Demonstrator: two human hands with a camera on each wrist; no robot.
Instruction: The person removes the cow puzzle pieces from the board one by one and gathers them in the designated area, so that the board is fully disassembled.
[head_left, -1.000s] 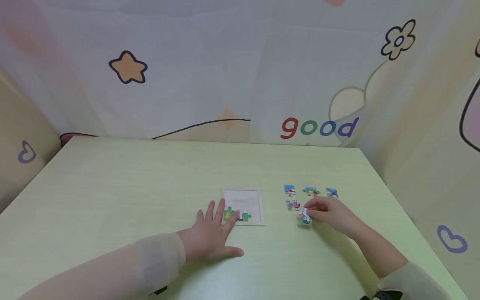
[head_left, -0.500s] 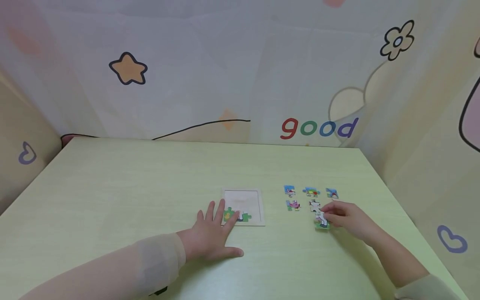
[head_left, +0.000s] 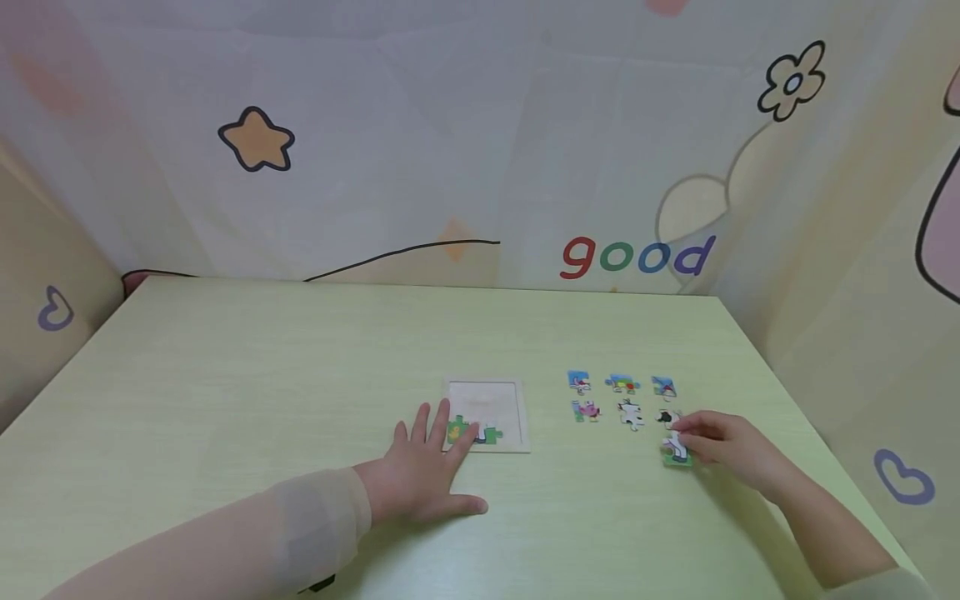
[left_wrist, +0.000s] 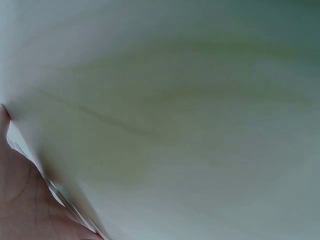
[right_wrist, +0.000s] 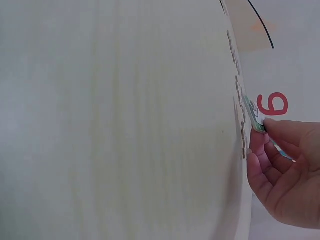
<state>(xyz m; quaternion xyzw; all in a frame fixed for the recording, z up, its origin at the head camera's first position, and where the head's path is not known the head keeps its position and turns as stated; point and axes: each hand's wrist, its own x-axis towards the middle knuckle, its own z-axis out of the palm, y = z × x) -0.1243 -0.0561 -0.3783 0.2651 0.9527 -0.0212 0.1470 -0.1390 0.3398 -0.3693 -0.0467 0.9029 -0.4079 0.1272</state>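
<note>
My left hand lies with spread, straight fingers on the lower left of a white square puzzle frame. Green-edged puzzle pieces sit along the frame's bottom, partly covered by its fingers. Between thumb and fingers, my right hand pinches a puzzle piece with white legs on green. Just behind it is a loose piece with a black patch, partly hidden by the fingertips. The right wrist view shows the pinched piece tilted up. Only part of the left palm enters the left wrist view.
Right of the frame, loose pieces lie in two rows: a blue one, a blue and yellow one, another blue one, a pink one and a black-and-white one. A printed cloth stands behind the pale table.
My right hand has moved rightward with the pinched piece, past the second row; the black-and-white and black-patched pieces now show. My left hand has stayed in place.
</note>
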